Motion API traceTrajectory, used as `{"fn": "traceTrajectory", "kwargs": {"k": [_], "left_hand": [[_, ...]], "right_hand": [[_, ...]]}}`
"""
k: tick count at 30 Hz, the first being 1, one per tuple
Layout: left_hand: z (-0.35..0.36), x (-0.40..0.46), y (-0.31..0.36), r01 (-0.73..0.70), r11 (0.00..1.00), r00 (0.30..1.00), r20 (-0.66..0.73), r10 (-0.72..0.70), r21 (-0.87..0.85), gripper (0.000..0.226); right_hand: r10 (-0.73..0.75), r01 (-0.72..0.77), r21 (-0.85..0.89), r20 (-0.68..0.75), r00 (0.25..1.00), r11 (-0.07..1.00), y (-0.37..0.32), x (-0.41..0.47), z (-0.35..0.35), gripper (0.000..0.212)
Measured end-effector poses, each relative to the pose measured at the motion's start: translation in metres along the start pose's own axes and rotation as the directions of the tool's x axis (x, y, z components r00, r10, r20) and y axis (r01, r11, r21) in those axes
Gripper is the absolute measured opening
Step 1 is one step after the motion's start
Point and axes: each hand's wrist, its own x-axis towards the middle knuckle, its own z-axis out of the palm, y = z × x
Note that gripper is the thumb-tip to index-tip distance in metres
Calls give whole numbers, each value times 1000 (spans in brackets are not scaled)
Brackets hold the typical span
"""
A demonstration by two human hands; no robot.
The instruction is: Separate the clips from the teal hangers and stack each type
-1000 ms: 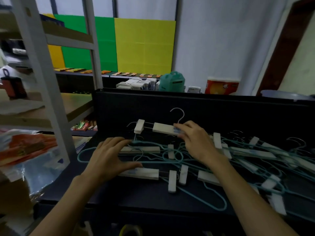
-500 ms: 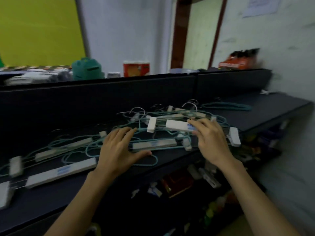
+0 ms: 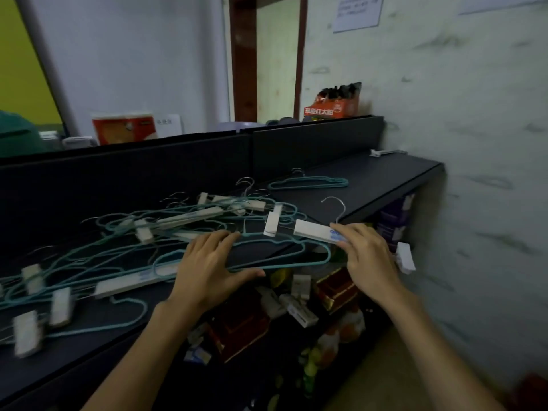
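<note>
Tangling teal hangers (image 3: pixel 124 244), white clips (image 3: pixel 272 224)

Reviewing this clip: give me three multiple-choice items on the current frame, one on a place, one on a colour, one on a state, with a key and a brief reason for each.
1. Where does the small stack of clip-free hangers lie?
A. on the far part of the dark shelf, beyond the tangled pile
B. on the floor
C. in the left hand

2. What colour is the hanger under the left hand?
A. red
B. teal
C. yellow

3. What is the right hand doing?
A. hanging idle, holding nothing
B. holding the white clip bar
C. pressing flat on the wall

Key: 1 A, the stack rests alone on the shelf past the pile. 2 B, its wire frame is teal. 3 B, the fingers sit on the bar's labelled end and the bar is lifted off the shelf.
</note>
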Motion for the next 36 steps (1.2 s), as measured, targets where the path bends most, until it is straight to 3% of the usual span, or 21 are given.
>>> {"fn": "traceTrajectory", "kwargs": {"k": [17, 26, 36], "left_hand": [[100, 130, 138, -34, 998, 998, 54, 37, -57, 98], [161, 232, 153, -113, 990, 991, 69, 119, -83, 101], [201, 339, 120, -20, 989, 994, 101, 35, -149, 110]], "right_hand": [[115, -115, -14, -1, 993, 993, 208, 29, -29, 37], [180, -181, -39, -20, 983, 983, 273, 80, -8, 36], [114, -117, -62, -49, 992, 991, 309, 189, 33, 39]]}}
